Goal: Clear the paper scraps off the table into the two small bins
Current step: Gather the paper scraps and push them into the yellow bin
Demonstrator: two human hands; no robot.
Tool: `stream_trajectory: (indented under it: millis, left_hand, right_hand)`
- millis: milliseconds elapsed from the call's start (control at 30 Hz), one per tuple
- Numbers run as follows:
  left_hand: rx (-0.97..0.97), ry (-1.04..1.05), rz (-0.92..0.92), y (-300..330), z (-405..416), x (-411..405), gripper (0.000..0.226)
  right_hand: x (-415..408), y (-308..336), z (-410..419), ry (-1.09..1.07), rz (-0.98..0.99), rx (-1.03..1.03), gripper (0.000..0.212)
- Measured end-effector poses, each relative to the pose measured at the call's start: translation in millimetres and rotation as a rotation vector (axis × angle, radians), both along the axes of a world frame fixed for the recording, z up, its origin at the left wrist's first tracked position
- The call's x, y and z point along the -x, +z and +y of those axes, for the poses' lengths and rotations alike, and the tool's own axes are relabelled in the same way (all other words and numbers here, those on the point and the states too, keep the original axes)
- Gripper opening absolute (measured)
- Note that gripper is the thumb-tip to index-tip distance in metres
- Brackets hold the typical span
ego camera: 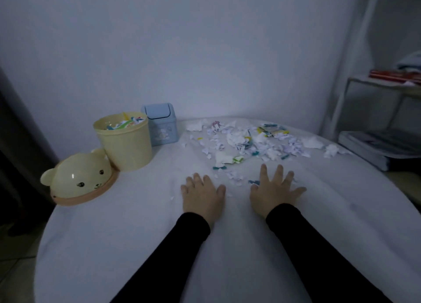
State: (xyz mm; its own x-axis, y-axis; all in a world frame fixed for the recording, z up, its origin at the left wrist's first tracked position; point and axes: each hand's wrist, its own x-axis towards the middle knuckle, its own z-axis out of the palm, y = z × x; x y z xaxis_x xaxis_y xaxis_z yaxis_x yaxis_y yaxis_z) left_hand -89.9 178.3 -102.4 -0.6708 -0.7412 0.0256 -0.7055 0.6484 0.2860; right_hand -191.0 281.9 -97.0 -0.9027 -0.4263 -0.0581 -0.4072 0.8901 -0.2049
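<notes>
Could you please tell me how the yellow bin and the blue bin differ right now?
The yellow bin is round and stands open, with scraps inside; its bear lid lies beside it. The blue bin is boxier, looks smaller, and has its flap lid shut. Both stand upright at the table's far left.

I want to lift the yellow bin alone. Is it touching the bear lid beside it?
Cannot tell. In the head view the bear lid overlaps the base of the yellow bin; its ear hides the spot where they would meet, so neither contact nor a gap shows.
</notes>
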Motion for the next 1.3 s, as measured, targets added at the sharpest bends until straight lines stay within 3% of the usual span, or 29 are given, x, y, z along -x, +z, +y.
stream_trajectory:
  millis: [100,233,300,433,567,633,700,767,900,1100,1300]
  left_hand:
    - [0.064,0.016,-0.025,0,-3,3,0.056]
    - [-0.040,0.292,-0.072,2,-8,-4,0.077]
    - [-0.025,0.242,-0.050,-2,-9,-3,0.078]
    - [0.088,-0.044,-0.013,-8,4,18,0.064]
    - [0.064,-0.174,0.029,-5,13,27,0.056]
    - [0.103,-0.098,-0.003,-5,17,24,0.065]
    - [0.058,0.020,-0.045,-4,25,16,0.074]
    - [0.022,0.063,-0.087,-5,33,13,0.081]
    - [0.017,0.116,-0.104,-6,31,15,0.082]
    - [0.011,0.110,-0.050,-7,11,30,0.098]
    - [0.062,0.008,0.120,-9,-10,58,0.095]
  right_hand:
    - [17,-4,15,-0.073,-0.022,-0.009,0.063]
    - [26,-4,20,-0.138,-0.063,0.020,0.068]
    - [26,-4,15,-0.086,-0.041,0.025,0.064]
    - [30,-7,1,0.143,0.023,0.059,0.054]
    - [29,-2,8,0.258,0.018,0.388,0.047]
    - [28,1,13,0.197,0.038,0.616,0.041]
    - [28,1,16,0.163,0.023,0.680,0.037]
    - [28,-2,20,0.123,0.014,0.548,0.038]
    - [28,-13,27,0.041,-0.012,0.047,0.062]
    - [44,-15,7,0.138,0.015,-0.008,0.082]
    - [81,-11,-16,0.188,0.108,0.167,0.085]
